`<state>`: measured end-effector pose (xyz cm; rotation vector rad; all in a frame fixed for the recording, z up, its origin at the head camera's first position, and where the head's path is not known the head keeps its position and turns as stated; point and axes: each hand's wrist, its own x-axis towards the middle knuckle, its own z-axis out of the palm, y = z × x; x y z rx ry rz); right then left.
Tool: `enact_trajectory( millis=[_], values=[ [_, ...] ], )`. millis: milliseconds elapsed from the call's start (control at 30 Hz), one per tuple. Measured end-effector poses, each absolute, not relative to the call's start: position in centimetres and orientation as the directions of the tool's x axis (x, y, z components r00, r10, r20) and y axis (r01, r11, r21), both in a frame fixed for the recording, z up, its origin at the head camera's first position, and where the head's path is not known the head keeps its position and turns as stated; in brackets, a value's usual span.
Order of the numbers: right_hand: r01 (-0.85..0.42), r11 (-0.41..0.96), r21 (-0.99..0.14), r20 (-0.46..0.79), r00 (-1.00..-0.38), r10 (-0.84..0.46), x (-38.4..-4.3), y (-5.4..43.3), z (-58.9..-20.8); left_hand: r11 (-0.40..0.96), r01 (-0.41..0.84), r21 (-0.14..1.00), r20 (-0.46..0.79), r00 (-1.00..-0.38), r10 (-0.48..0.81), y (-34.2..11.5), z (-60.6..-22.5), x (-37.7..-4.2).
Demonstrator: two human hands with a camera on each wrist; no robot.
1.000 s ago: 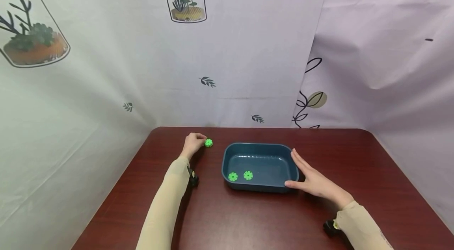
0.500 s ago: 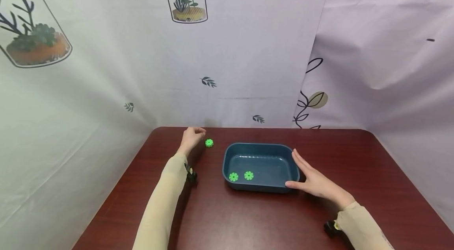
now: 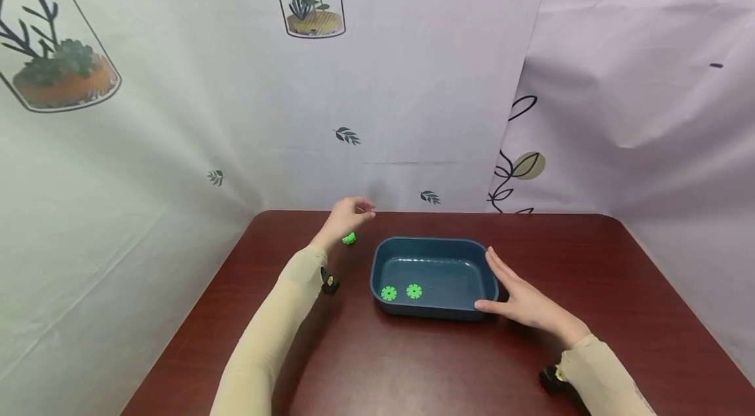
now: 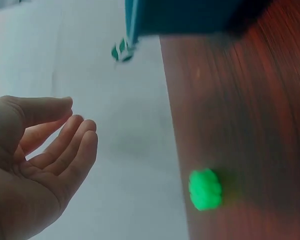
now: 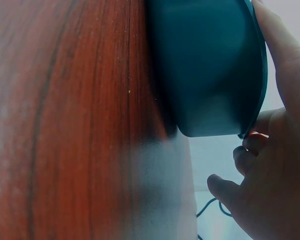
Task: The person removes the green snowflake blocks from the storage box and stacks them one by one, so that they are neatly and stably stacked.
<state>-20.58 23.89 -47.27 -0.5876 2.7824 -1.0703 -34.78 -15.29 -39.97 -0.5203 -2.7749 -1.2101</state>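
Note:
Over the back of the table is my left hand [image 3: 344,219], thumb and fingers loosely bent; the left wrist view shows nothing between their tips. Below it on the tabletop lies a small stack of bright green notched discs [image 4: 205,190], partly hidden by the hand in the head view. A dark blue rectangular basin [image 3: 454,285] stands to the right. Two green notched discs, one at the front left corner [image 3: 388,293] and another beside it [image 3: 414,291], lie flat inside. My right hand [image 3: 525,301] rests at the basin's right end, thumb and fingers spread along its rim.
The reddish-brown table [image 3: 401,370] ends at a pale fabric wall [image 3: 413,108] printed with plants. Black cameras sit at both wrists. A dark cable [image 5: 210,204] shows beyond the table edge in the right wrist view.
My left hand has lifted off the green disc stack, drawn back, then moved right and up toward the back edge. The right hand and basin have stayed put.

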Motion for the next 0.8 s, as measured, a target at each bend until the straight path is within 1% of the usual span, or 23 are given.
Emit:
enact_trajectory(
  millis=[200, 367, 600, 800],
  values=[
    [-0.318, 0.675, -0.666, 0.04, -0.919, -0.393, -20.6, 23.8, -47.2, 0.654, 0.447, 0.61, 0.198, -0.885, 0.421, -12.2, -38.4, -33.9],
    [-0.317, 0.676, -0.666, 0.038, -0.918, -0.394, -20.7, 23.9, -47.2, 0.653, 0.518, 0.552, 0.172, -0.837, 0.519, -9.9, -37.6, -32.9],
    [-0.319, 0.675, -0.665, 0.037, -0.917, -0.397, -20.7, 24.0, -47.2, 0.64, 0.579, 0.504, 0.093, -0.774, 0.627, -7.3, -38.0, -31.9],
    [-0.308, 0.671, -0.675, 0.028, -0.919, -0.393, -20.5, 24.0, -47.1, 0.652, 0.629, 0.424, 0.019, -0.726, 0.688, -5.6, -39.0, -30.9]
  ],
)
